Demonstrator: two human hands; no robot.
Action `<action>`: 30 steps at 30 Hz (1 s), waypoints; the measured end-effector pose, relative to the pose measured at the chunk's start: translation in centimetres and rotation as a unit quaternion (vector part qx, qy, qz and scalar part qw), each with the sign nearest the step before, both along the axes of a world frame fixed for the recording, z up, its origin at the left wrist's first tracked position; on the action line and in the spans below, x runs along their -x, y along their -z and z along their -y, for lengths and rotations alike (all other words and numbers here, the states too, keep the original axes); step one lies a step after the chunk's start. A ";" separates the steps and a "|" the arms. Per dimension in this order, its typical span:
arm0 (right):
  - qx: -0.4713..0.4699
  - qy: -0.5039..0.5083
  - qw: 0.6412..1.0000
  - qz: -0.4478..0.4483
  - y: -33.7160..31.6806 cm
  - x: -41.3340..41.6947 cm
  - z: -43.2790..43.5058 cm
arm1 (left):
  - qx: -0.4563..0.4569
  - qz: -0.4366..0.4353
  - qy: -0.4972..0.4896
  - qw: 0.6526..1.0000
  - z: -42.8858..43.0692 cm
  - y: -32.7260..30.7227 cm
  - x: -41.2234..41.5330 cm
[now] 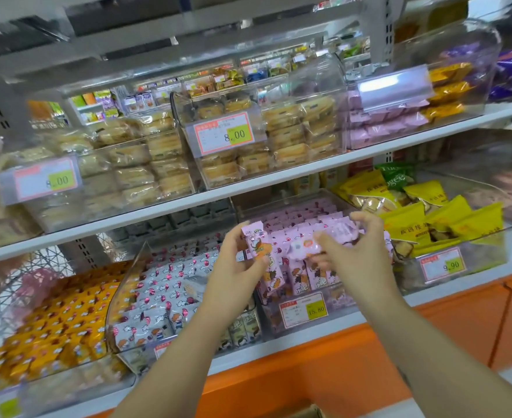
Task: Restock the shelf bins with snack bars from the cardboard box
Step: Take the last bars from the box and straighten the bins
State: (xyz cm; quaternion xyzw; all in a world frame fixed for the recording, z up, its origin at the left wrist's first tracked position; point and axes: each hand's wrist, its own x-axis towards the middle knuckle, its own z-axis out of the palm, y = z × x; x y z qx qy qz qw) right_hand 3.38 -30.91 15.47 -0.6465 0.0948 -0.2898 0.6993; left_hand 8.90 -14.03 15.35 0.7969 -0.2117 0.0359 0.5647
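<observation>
Both hands are raised over the clear bin [301, 315] of pink snack bars on the lower shelf. My left hand [236, 263] grips one pink bar [259, 241], held upright by its lower part. My right hand [357, 245] pinches another pink bar [315, 244] lying crosswise, blurred by motion, just above the packed rows of pink bars [303, 217]. A corner of the cardboard box [306, 413] shows at the bottom edge.
Left of the pink bin stands a clear bin of white bars [155, 300], then orange bars [55, 324]. To the right is a bin of yellow packs [423, 218]. The upper shelf [248, 188] carries clear bins of pastries. Below is an orange cabinet front [294, 372].
</observation>
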 end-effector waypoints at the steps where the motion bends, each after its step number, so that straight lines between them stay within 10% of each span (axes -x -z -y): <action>1: -0.062 -0.027 0.998 0.015 -0.3 0.0 0.1 | -0.007 -0.001 -0.004 1.000 -0.3 -0.1 0.2; 5: -0.195 -0.106 0.975 -0.005 -0.8 -0.4 0.1 | -0.025 -0.001 -0.028 0.999 -0.8 -0.2 0.4; 23: -0.081 -0.224 0.963 -0.128 0.5 -1.5 -1.3 | 0.327 -0.150 -0.084 0.929 1.2 -1.4 1.8; 30: 0.082 -0.172 0.977 -0.096 0.1 -2.0 -1.4 | -0.063 -0.053 -0.039 0.996 0.3 -1.1 1.7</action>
